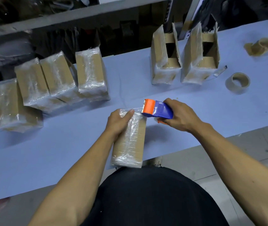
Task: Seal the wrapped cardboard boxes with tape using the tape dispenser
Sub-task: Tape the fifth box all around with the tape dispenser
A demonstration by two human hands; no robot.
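Head view: wrapped box (pixel 129 141) at near worktop (pixel 195 101) edge, left hand (pixel 119 123) fingers clamped on its far end. Right hand (pixel 181 117) fingers clamped on blue-orange dispenser (pixel 157 110) touching the box's far right corner; clear tape spans that end.

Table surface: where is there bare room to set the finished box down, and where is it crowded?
Bare table lies left of the held box, below the sealed boxes. Another patch runs between those and the open boxes. The far right is crowded with tape rolls and empty cores.
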